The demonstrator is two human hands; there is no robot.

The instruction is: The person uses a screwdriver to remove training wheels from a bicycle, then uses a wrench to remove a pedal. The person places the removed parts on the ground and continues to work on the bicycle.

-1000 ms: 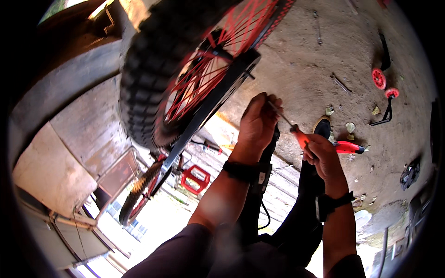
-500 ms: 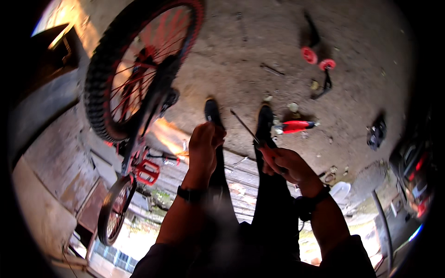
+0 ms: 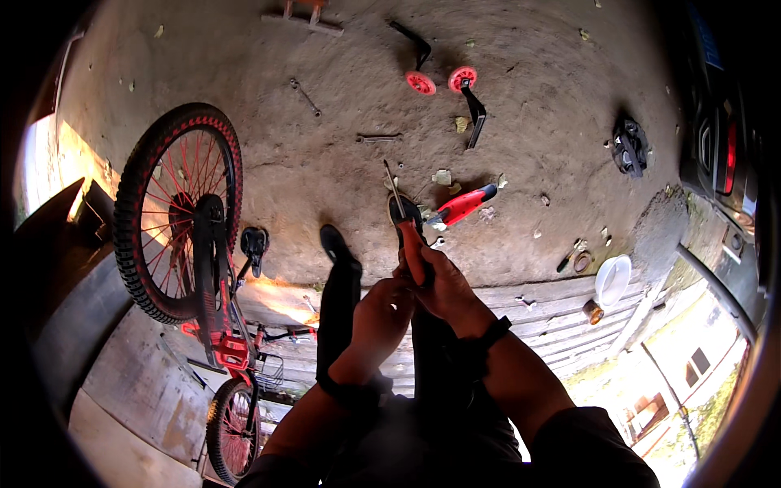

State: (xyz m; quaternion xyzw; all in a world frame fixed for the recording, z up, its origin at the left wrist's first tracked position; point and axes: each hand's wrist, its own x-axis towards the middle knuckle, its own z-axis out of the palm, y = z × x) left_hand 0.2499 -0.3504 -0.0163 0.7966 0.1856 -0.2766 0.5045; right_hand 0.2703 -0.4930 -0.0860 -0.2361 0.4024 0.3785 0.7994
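My right hand (image 3: 443,289) grips a screwdriver with a red and black handle (image 3: 413,254) and a thin shaft pointing up and away from me. My left hand (image 3: 382,313) is closed just left of and below the right one, close to the handle's butt; what it holds, if anything, is hidden. Beyond the shaft lies a red and black piece (image 3: 462,205), perhaps a mudguard. Two wrenches (image 3: 305,98) lie apart on the dirt floor, farther off.
A bicycle with red spokes (image 3: 179,163) stands at my left. Two brackets with red small wheels (image 3: 464,79) lie ahead. To my right are a black part (image 3: 629,146), a white bowl (image 3: 613,281) and a dark vehicle (image 3: 724,138). A wooden piece (image 3: 301,20) lies far off.
My view has swung away from the bicycle, which now shows farther left. My left hand has moved in beside my right, and the screwdriver points more upright in the picture.
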